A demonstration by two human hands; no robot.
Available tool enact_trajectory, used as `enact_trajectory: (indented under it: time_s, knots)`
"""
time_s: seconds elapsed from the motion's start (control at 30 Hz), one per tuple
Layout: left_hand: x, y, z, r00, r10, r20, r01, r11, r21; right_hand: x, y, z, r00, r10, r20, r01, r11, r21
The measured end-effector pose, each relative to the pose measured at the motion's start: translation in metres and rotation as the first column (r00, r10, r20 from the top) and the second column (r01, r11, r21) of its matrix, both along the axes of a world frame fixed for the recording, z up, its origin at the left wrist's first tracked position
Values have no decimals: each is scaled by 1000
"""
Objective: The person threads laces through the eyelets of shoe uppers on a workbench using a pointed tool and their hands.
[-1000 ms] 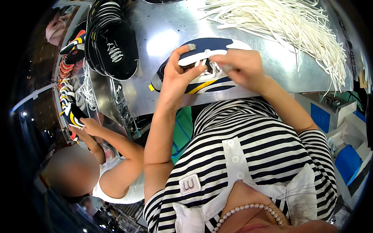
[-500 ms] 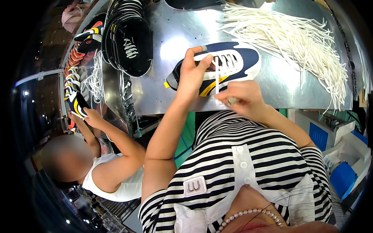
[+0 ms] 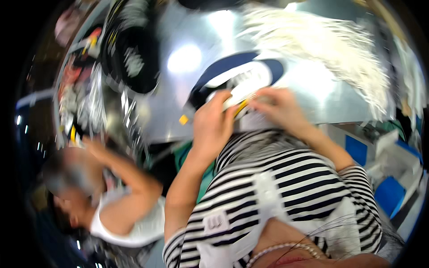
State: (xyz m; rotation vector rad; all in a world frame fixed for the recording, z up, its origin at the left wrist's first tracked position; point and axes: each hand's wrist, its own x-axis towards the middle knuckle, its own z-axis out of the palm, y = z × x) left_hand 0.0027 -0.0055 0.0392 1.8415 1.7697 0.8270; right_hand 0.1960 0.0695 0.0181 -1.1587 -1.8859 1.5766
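A navy, white and yellow sneaker (image 3: 236, 67) lies on the metal table, its toe to the right and its yellow heel tab to the left. White lacing (image 3: 246, 78) crosses its opening, blurred by motion. My left hand (image 3: 212, 120) is closed at the shoe's near side, thumb and fingers against the upper by the heel half. Close to it, my right hand (image 3: 283, 109) has its thumb and fingers drawn together over the near side of the shoe's middle. What those fingertips pinch is too smeared to see.
A large pile of white shoelaces (image 3: 321, 44) covers the table's far right. Nested black shoe parts (image 3: 134, 58) stand at the left. Beyond them, a co-worker (image 3: 127, 210) in a white top handles a shoe beside a row of shoes. Blue and white bins (image 3: 389, 196) stand at right.
My left hand has moved from the shoe's opening to its near side. My right hand has come up to the shoe. The shoe has tilted, and the whole view has shifted and blurred.
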Motion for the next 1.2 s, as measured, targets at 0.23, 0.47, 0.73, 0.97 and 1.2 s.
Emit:
enact_trajectory:
  time_s: [0.23,0.47,0.73,0.97,1.2]
  knots:
    - [81,35,3,955,96,281,-79,994,-69,65,47,-5,963,-34,-268,69,990,124]
    - [96,51,5,980,36,196,-31,999,-29,68,45,-4,919,-159,-360,242,949,200]
    - [53,3,5,941,285,-183,-280,959,54,2,25,-42,899,89,-430,-93,996,11]
    - [24,15,-18,991,132,-30,-131,991,34,20,-16,-27,977,-37,-212,34,999,-15]
    - [17,-6,-32,984,115,-135,-77,963,259,8,-21,-25,991,11,-131,-6,999,35]
